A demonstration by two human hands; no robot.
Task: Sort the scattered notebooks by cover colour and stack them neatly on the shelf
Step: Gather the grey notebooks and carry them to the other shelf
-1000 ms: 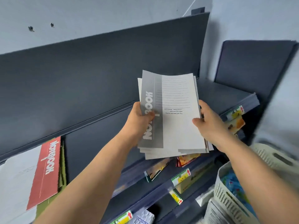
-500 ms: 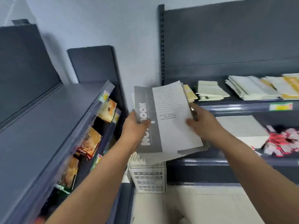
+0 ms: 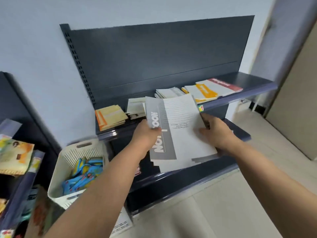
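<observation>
I hold a stack of grey-covered notebooks [image 3: 181, 133] in front of a dark shelf unit. My left hand [image 3: 145, 136] grips the stack's left edge, thumb on the grey "NOTEBOOK" strip. My right hand [image 3: 217, 133] grips its right edge. The stack hangs over the lower shelf [image 3: 188, 174]. On the upper shelf [image 3: 240, 98] lie an orange pile [image 3: 109, 116] at the left, a pale pile [image 3: 135, 106] behind the held stack, a grey-white pile [image 3: 169, 92], an orange-covered pile [image 3: 202, 92] and a red-covered notebook [image 3: 221, 85] at the right.
A cream slotted basket [image 3: 68, 162] with blue packets stands on the floor left of the shelf unit. Another dark rack [image 3: 18, 186] with snack packets is at the far left. Pale tiled floor [image 3: 240, 212] lies below and to the right, with a door [image 3: 298, 93] at the right.
My view has swung right from the first rack to this shelf unit. Both hands have kept their hold on the grey stack and brought it over the lower shelf.
</observation>
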